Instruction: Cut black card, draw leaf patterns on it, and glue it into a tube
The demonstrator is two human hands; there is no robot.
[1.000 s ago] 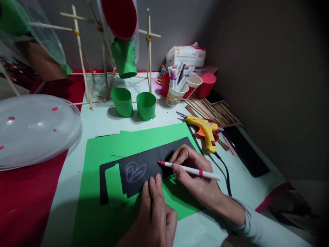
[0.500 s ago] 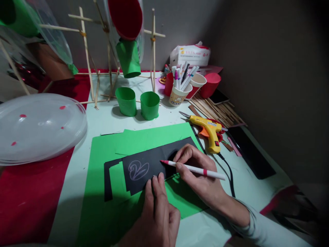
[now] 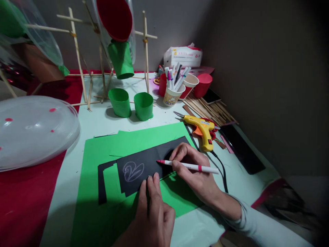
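Head view, read from the left: a clear plastic dome (image 3: 36, 130) rests partly on red paper (image 3: 23, 206), with a stick frame (image 3: 77, 58) behind it carrying a green tube (image 3: 120, 60) under a red cup (image 3: 115, 17). Two green paper cups (image 3: 131, 104) stand on the pale table (image 3: 102, 120). Nearer, a green sheet (image 3: 102, 206) lies flat, and on it a black paper strip (image 3: 146, 163) bearing a faint swan outline (image 3: 133, 171). The left hand (image 3: 151, 216) presses two fingertips (image 3: 151, 180) on the strip's near edge, fingers together and flat, gripping nothing. The right hand (image 3: 195, 171) is closed around a red-tipped white marker (image 3: 190, 166), whose tip sits just above or on the black paper right of the swan; contact is hard to judge from this angle. Drawing cleanly here likely calls for keeping the left fingertips firm so the strip cannot slide on the green sheet, and moving the marker with light, even pressure. Farther right lie a yellow glue gun (image 3: 202, 132), a cup of markers (image 3: 173, 94) and a bundle of sticks (image 3: 210, 111).
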